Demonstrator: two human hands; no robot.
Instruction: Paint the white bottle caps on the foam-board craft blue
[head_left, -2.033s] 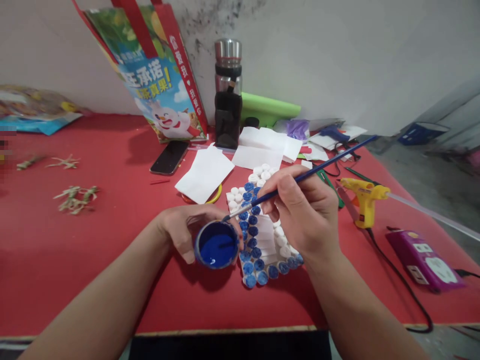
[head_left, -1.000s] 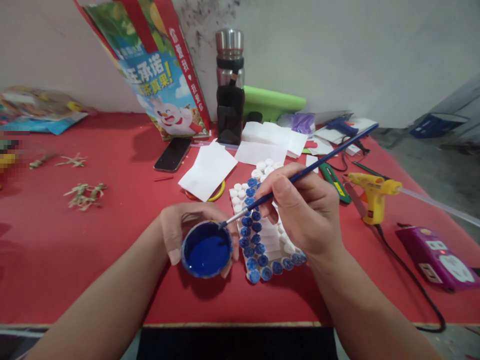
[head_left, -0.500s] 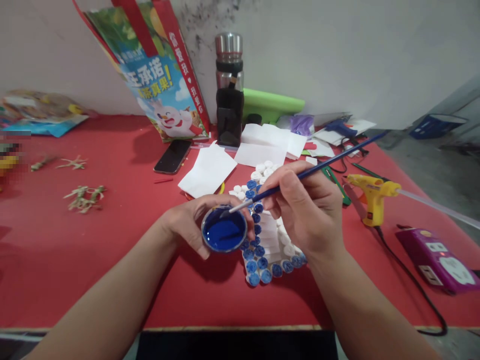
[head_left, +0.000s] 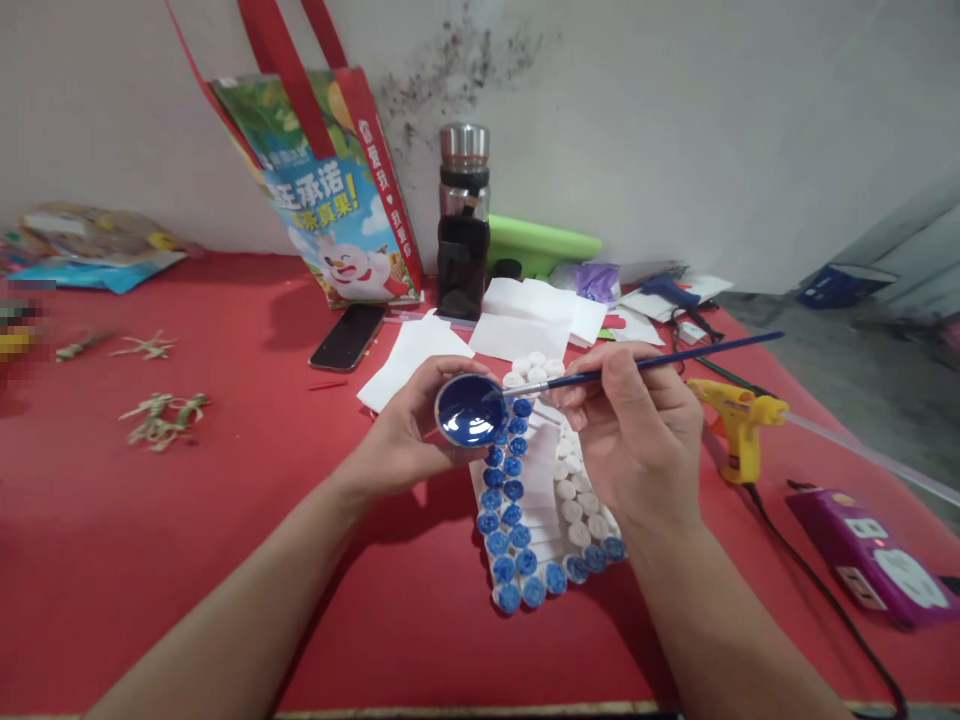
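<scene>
My left hand [head_left: 409, 420] is closed around a small round paint pot [head_left: 471, 412], tilted so that its glossy dark blue paint shows. In my right hand [head_left: 637, 420] is a thin paintbrush [head_left: 675, 358] with a blue handle and a silver ferrule. The brush's tip is at the pot's right rim, over the paint. Beneath both hands lies a flat craft piece [head_left: 540, 500] edged with round paper rolls. Its left and lower rolls are blue, while those at the top and right are white. My hands hide part of it.
On the red table [head_left: 225, 560] are a phone [head_left: 347, 337], white paper sheets [head_left: 532, 315], a dark bottle [head_left: 463, 240] and a printed bag [head_left: 330, 200]. To the right are a yellow glue gun [head_left: 739, 425] and a purple power strip [head_left: 874, 550]. Knotted straw pieces [head_left: 161, 418] lie left.
My left hand has raised the paint pot away from me and tilted it differently. The brush has moved from inside the pot to its right rim and now lies flatter. The view has shifted upward.
</scene>
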